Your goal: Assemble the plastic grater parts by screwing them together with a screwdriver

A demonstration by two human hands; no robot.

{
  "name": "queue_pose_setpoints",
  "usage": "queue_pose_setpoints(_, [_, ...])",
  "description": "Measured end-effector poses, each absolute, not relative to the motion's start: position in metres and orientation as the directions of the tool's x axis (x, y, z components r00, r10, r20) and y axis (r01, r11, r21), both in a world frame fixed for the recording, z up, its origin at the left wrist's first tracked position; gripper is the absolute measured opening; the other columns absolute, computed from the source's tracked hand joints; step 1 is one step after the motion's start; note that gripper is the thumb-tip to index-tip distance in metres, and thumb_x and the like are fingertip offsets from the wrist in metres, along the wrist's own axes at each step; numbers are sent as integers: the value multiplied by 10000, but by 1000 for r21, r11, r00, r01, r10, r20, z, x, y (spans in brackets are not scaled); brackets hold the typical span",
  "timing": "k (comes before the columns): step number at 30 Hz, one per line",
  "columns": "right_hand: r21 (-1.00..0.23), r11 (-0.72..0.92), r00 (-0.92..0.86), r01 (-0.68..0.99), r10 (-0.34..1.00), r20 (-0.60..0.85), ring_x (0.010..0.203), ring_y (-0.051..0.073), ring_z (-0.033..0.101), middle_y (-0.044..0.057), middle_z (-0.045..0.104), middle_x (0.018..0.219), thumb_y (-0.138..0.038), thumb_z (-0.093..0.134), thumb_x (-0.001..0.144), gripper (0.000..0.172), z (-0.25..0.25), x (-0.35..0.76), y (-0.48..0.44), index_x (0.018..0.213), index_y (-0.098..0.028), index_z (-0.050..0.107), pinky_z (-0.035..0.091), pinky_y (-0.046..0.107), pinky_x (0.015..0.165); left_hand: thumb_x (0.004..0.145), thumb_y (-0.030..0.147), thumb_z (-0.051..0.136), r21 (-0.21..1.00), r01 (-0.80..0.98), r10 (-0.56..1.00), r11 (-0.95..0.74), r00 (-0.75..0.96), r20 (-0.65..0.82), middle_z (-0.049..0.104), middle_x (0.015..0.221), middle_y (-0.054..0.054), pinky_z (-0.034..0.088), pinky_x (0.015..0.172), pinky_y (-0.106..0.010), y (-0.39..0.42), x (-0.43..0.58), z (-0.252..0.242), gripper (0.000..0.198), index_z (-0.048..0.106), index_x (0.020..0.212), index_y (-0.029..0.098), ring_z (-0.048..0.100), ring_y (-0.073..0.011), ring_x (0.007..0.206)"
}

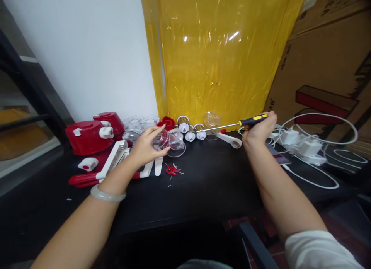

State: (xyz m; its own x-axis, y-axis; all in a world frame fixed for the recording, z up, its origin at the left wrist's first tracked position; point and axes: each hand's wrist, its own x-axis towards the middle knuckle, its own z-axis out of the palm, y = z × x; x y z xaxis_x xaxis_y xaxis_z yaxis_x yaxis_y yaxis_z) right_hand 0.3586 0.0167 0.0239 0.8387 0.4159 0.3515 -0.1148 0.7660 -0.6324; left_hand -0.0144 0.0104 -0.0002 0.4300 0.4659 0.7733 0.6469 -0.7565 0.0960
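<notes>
My left hand (146,147) has its thumb and fingers around a clear plastic part (161,140), left of the middle. Another clear piece (176,144) lies right beside it. In my right hand (261,130) is a screwdriver (252,120) with a black and yellow handle; its metal shaft points left, towards the metal drums (190,133) with white ends. A white crank handle (231,140) lies below the shaft. Small red pieces (172,169) and several screws (181,173) are scattered on the black table (203,184).
Red housings (87,137) and white-and-red frames (114,159) stand at the left. A yellow plastic sheet (214,60) hangs behind. White chargers and cables (308,147) lie at the right, near a dark flat device (278,155) and a cardboard box (319,64).
</notes>
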Motion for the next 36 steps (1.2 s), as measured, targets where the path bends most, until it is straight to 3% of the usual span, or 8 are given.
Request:
queue_pose_setpoints(2, [-641, 751, 851, -158, 433, 297, 513, 85, 476, -60, 414, 691, -383, 357, 925, 189, 16, 353, 28, 793, -251, 384, 354, 191, 354, 749, 379, 735, 97, 655, 488, -749, 446, 751, 584, 1205, -73, 541, 945, -440, 12, -16, -1, 717, 478, 1412, 294, 615, -263, 1087])
queue_pose_setpoints(8, [-696, 700, 798, -159, 506, 327, 468, 65, 468, -92, 407, 649, -527, 483, 866, 301, -10, 338, 49, 781, -246, 418, 374, 166, 360, 761, 407, 718, 62, 681, 514, -730, 487, 706, 575, 1253, -84, 534, 941, -439, 12, -19, -2, 715, 468, 1422, 299, 604, -277, 1121])
queue_pose_setpoints(23, [-742, 662, 745, -105, 546, 383, 452, 87, 471, -89, 387, 638, -614, 456, 861, 373, -22, 331, 56, 800, -255, 373, 430, 229, 397, 827, 464, 626, 20, 775, 627, -631, 495, 601, 550, 1309, -85, 523, 844, -350, -4, -16, 7, 683, 430, 1450, 262, 610, -254, 1078])
queue_pose_setpoints(29, [-760, 633, 734, -147, 585, 345, 413, 84, 463, -99, 389, 607, -590, 468, 871, 359, -26, 326, 57, 787, -254, 373, 420, 227, 387, 821, 471, 624, -23, 803, 640, -596, 491, 591, 555, 1317, -83, 514, 772, -329, -4, -16, 8, 678, 443, 1441, 264, 632, -241, 1010])
queue_pose_setpoints(36, [-790, 581, 696, -195, 650, 306, 397, 80, 487, -106, 437, 580, -563, 472, 884, 337, -32, 320, 57, 792, -250, 390, 452, 219, 407, 826, 502, 610, -73, 819, 660, -569, 508, 554, 546, 1340, -94, 511, 798, -360, -2, -19, 8, 701, 427, 1455, 252, 636, -257, 993])
